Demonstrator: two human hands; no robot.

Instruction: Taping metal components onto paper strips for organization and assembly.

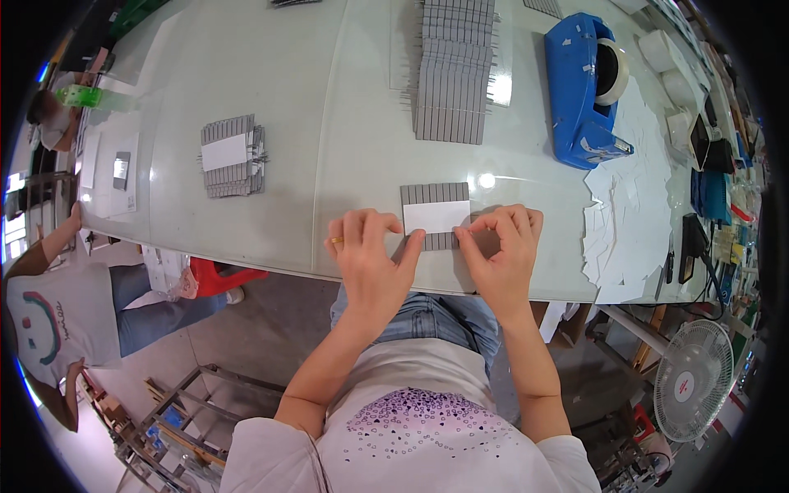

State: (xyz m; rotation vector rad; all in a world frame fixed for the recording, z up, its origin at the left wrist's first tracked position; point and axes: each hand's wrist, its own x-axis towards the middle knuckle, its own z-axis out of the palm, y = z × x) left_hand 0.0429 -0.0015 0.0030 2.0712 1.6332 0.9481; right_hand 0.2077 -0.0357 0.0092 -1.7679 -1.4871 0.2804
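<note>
Tabletop (329, 123) (grey ribbed block (435, 216) between fingers (411, 245))

White rectangular paper label (436, 217) across a grey ribbed stack at the table's near edge, pinched at both ends. Another white label (224, 152) on the grey bundle further left. Loose white paper slips (629, 222) heaped at right (beside the blue tape dispenser (579, 90)).

Ribbed block (435, 197) between both hands; tape dispenser (582, 90) behind, perhaps right.
</note>
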